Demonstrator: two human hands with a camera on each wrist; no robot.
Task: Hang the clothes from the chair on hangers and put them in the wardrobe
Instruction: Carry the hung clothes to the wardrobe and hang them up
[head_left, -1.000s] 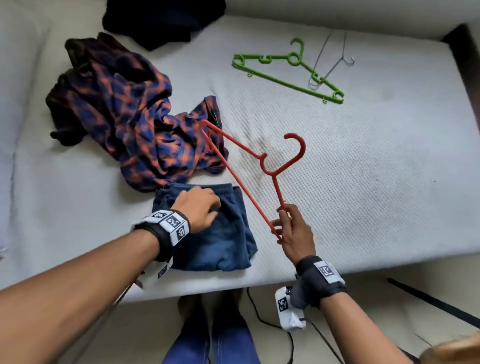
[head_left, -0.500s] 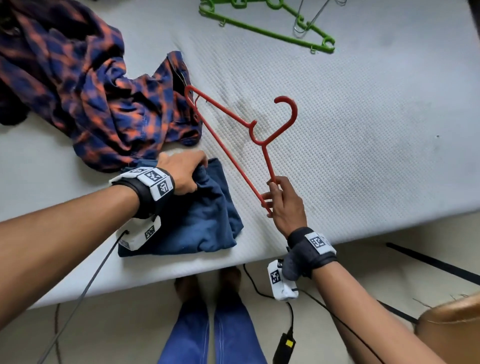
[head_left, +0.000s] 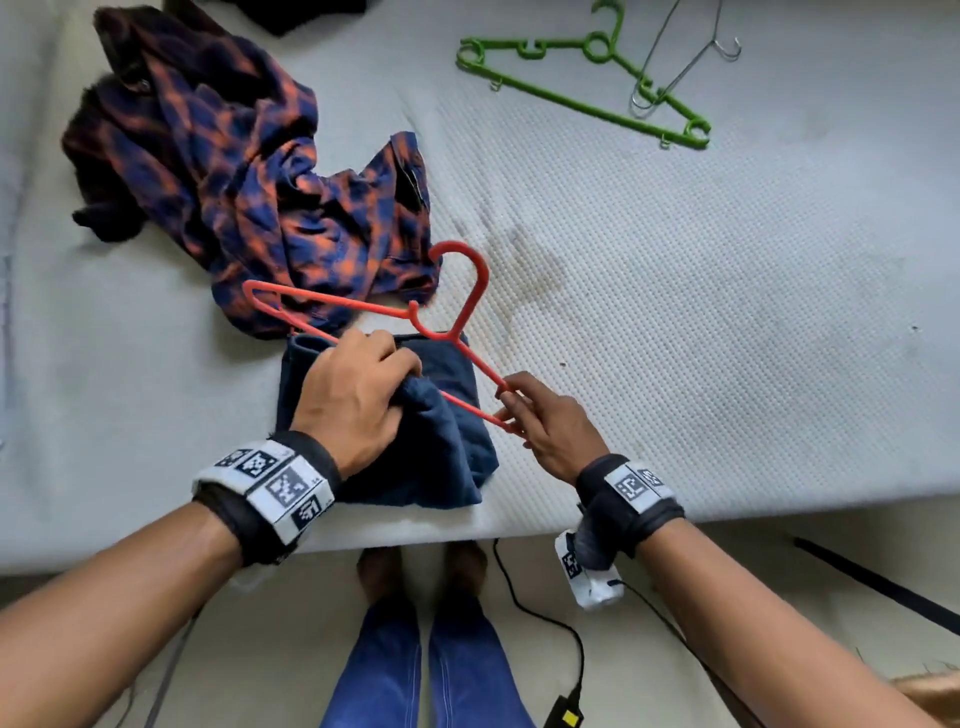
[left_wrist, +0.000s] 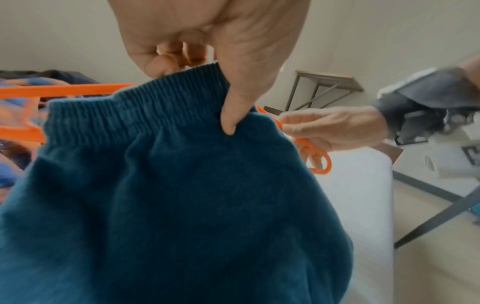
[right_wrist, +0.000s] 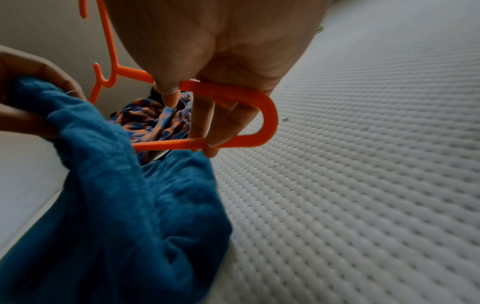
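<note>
The red hanger (head_left: 395, 332) has been swung from the centre right of the frame to lie across the blue garment (head_left: 441, 452) at centre. Its rounded end is pinched by the curled fingers of the right hand (head_left: 545, 426). The garment's ribbed waistband has been gathered and lifted off the mattress (head_left: 727, 312) by the left hand (head_left: 353, 395), fingers clenched on the cloth. Threading onto the hanger is judged imminent. The plaid shirt (head_left: 249, 171) remains at upper left.
</note>
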